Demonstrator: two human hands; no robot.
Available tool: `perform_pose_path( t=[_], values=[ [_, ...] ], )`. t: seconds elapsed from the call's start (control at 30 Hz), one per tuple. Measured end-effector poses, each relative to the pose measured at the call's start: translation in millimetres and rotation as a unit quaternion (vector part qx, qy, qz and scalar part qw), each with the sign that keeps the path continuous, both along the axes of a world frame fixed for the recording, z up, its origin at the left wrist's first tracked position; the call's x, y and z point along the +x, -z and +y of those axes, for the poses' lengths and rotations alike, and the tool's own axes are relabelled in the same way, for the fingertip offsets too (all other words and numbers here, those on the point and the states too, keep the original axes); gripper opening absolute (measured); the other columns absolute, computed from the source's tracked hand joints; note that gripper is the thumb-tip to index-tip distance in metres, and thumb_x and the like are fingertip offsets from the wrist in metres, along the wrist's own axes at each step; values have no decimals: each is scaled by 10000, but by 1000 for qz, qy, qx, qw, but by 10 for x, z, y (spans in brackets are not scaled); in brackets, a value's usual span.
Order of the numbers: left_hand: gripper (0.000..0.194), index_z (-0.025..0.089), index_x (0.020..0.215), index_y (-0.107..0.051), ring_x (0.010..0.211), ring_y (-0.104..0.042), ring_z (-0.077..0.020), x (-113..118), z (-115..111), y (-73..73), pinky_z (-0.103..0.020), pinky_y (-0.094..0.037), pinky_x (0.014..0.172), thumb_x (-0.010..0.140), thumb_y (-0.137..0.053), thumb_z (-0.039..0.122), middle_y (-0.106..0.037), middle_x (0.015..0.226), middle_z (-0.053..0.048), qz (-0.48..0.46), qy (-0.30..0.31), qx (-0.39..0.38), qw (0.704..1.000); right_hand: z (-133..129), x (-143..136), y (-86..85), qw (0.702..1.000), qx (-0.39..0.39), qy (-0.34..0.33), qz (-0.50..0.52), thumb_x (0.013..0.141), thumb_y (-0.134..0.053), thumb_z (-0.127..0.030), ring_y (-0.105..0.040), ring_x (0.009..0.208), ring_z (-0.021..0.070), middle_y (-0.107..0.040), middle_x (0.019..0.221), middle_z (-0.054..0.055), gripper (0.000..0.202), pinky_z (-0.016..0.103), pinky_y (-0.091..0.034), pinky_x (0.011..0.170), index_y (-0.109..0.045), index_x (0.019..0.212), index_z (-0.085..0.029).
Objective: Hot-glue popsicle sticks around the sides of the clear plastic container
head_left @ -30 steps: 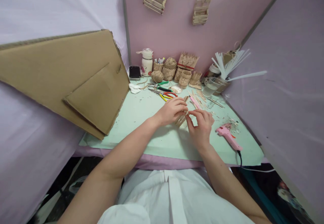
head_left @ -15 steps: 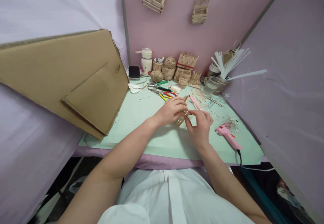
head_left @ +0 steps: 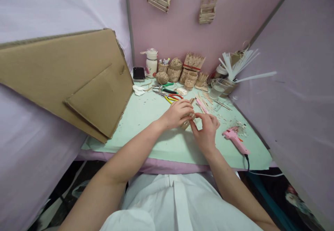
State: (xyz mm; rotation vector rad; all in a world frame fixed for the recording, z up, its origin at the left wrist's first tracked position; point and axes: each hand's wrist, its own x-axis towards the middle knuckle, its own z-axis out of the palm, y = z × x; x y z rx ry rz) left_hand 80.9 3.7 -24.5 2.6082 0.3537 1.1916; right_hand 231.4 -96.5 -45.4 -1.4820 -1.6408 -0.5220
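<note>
Over the middle of the table, my left hand grips a small piece made of wooden craft sticks, its fingers curled over the top. My right hand pinches the piece's right edge between thumb and forefinger. Both hands cover much of it, so its full shape is hidden. Just beyond it lie a pink cutter and several loose wooden sticks. Pliers with red and yellow handles rest behind my left hand.
A pink glue gun lies at the right, its cord running off the front edge. Large cardboard leans at the left. Along the back stand a white bottle, a twine ball, small stick baskets and a cup near white glue sticks.
The view has shifted very slightly. Both hands keep their hold on the craft-stick piece in nearly the same place.
</note>
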Motion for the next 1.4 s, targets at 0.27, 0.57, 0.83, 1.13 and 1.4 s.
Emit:
perform_pose_path(
  t=[0.27, 0.57, 0.83, 1.13, 1.4],
  values=[
    [191, 186, 966, -700, 1154, -557, -259, 8, 4, 16, -445, -439, 1048, 940, -566, 321, -702, 1069, -106, -13, 0, 14, 1000, 3, -1, 15, 1000, 7, -10, 8, 904, -613, -310, -551, 964, 257, -695, 929, 55, 158, 405, -338, 866, -616, 1043, -235],
    [196, 197, 970, -704, 1155, -561, -261, 18, 14, 27, -451, -437, 1051, 936, -571, 337, -700, 1074, -105, -10, 2, 9, 1000, 16, 24, 40, 1000, 9, -11, 5, 902, -624, -319, -547, 974, 255, -675, 932, 55, 178, 411, -331, 876, -615, 1060, -239],
    [198, 202, 973, -711, 1156, -564, -262, 22, 17, 26, -456, -432, 1062, 936, -568, 335, -706, 1079, -101, -8, 2, 5, 1000, 23, 27, 61, 1000, -6, -7, 19, 907, -603, -337, -532, 1001, 261, -668, 944, 63, 198, 419, -320, 891, -620, 1070, -224],
    [192, 206, 966, -718, 1164, -561, -259, 17, 0, 9, -447, -430, 1066, 931, -578, 334, -704, 1084, -101, -10, 1, 0, 1000, 14, 16, 38, 1000, -22, 0, 17, 913, -578, -340, -536, 1005, 268, -671, 923, 59, 184, 428, -325, 896, -627, 1052, -231],
    [205, 207, 971, -721, 1153, -563, -263, 14, -4, -4, -461, -430, 1061, 929, -579, 350, -704, 1085, -108, -7, 5, -14, 1000, 20, 19, 49, 1000, -21, 4, 12, 915, -579, -348, -546, 1003, 264, -685, 923, 54, 191, 416, -321, 893, -629, 1060, -235]
  ],
)
